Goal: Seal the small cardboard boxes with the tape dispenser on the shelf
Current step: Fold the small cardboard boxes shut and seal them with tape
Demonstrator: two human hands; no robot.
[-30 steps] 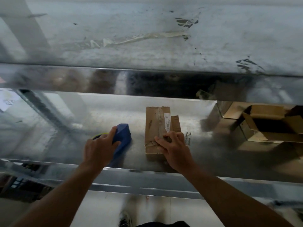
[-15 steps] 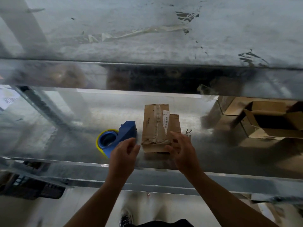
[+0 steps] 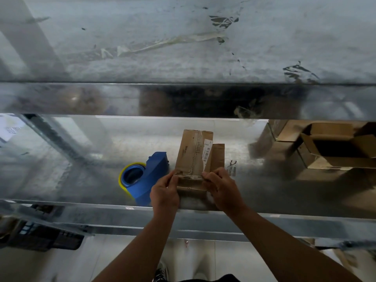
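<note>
**Two hands closing on the near end of a light little box**

Two hands are working the same end here. The left hand (image 3: 164, 192) is pinching the near left corner of the small cardboard box (image 3: 193, 159), and the right hand (image 3: 221, 188) is pinching the near right corner, fingers curled over the top edge on both sides. The box is lying flat on the metal shelf (image 3: 81, 180), long side running away from the person and its near end close to the shelf's front lip. The blue tape dispenser (image 3: 148, 178), with its yellow-edged roll, is sitting just beside the box on the left; nobody is holding it.

A strip of tape (image 3: 197, 151) is running down the top seam, with a barcode label (image 3: 206, 153) next to it. The near end is looking crumpled and torn. A cardboard panel (image 3: 218, 155) is lying along the right side; flap or separate piece, I cannot tell.

The box is looking light, thin-walled and easily crushed, so I'm judging the corners, where the folds give stiffness, to be the right hold. The shiny shelf could let the box skate under the dispenser, so one hand will want to be pinning it.

Open cardboard boxes (image 3: 335, 147) are waiting well apart on the right.
</note>
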